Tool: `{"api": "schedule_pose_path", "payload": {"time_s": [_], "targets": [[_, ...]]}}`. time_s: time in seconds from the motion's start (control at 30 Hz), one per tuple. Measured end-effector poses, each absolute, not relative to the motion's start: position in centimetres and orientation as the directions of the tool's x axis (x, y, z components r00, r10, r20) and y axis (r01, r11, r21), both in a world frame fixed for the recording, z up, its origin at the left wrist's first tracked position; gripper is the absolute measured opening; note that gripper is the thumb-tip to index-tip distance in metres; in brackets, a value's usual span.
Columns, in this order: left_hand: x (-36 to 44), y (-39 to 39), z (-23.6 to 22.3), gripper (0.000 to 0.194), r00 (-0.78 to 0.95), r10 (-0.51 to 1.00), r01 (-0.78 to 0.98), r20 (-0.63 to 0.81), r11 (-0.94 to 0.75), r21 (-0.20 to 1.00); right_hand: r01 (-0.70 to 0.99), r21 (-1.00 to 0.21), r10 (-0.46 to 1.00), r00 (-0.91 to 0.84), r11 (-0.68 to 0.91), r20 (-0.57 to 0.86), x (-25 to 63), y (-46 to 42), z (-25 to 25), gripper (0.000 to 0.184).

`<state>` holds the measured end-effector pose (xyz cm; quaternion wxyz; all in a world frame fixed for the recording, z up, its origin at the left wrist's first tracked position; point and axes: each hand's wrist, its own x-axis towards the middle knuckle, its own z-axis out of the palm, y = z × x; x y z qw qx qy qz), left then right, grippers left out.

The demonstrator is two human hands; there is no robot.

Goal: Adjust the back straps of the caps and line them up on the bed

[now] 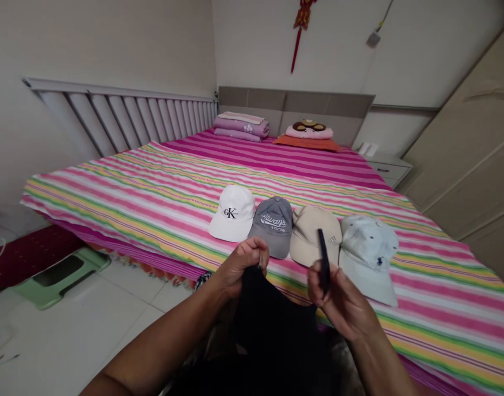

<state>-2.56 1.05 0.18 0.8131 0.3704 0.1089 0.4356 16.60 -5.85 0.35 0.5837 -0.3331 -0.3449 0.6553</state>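
Note:
My left hand (246, 264) pinches the upper edge of a piece of black cloth (272, 313), which hangs down in front of me. Between the thumb and fingers of my right hand (343, 302) is a narrow, flat black strip (323, 258), standing nearly upright. Whether the strip belongs to the cloth, I cannot tell. Beyond my hands, caps lie side by side on the bed: a white cap (238, 206), a grey cap (277, 223), a beige cap (312, 234) partly behind the strip, and a pale blue cap (370, 250) at the right.
A striped sheet (153, 192) covers the bed. Folded purple bedding (244, 127) and a pink pillow (312, 133) sit by the headboard (256, 98). A green stool (66, 272) stands on the tiled floor at left, a white nightstand (390, 168) at far right.

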Motion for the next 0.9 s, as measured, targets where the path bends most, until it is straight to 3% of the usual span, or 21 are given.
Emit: {"api": "schedule_pose_path", "payload": {"time_s": [0.07,0.17,0.23,0.37,0.47,0.53,0.63,0.73,0.9], "targets": [[-2.6,1.1,0.3,0.033,0.572,0.818,-0.583,0.066,0.348,0.734,-0.321,-0.917,0.945,-0.293,-0.239,-0.143,16.1,-5.8,0.0,0.044],[-2.6,1.0,0.4,0.026,0.547,0.837,-0.509,-0.031,0.361,0.781,-0.109,-0.926,0.835,-0.48,-0.362,-0.27,14.9,-5.9,-0.2,0.035],[-3.1,1.1,0.1,0.026,0.572,0.819,-0.49,-0.039,0.38,0.785,-0.157,-0.912,0.837,-0.478,-0.38,-0.266,14.0,-5.7,0.0,0.029],[-5.9,1.8,-2.7,0.053,0.724,0.689,-0.408,0.004,0.424,0.809,-0.384,-0.863,0.917,-0.348,-0.328,-0.193,12.4,-4.6,1.2,0.03],[-8.8,2.2,-6.1,0.054,0.857,0.511,-0.244,-0.067,0.516,0.821,-0.515,-0.823,0.962,-0.237,-0.241,-0.134,11.4,-3.1,2.1,0.028],[-10.3,1.9,-8.1,0.052,0.868,0.486,-0.215,-0.105,0.558,0.802,-0.58,-0.792,0.98,-0.161,-0.19,-0.117,10.9,-1.7,2.4,0.03],[-12.2,1.0,-9.5,0.044,0.727,0.679,-0.381,-0.1,0.52,0.764,-0.613,-0.77,0.985,-0.106,-0.174,-0.138,10.4,0.9,1.7,0.031],[-14.7,0.5,-9.8,0.033,0.496,0.865,-0.586,-0.071,0.394,0.708,-0.58,-0.745,0.939,-0.114,-0.329,-0.325,9.6,3.6,-0.4,0.018],[-20.8,0.7,-11.6,0.023,0.33,0.941,-0.826,0.077,0.248,0.506,-0.517,-0.67,0.82,-0.12,-0.533,-0.559,6.2,6.8,-5.4,0.02]]}}
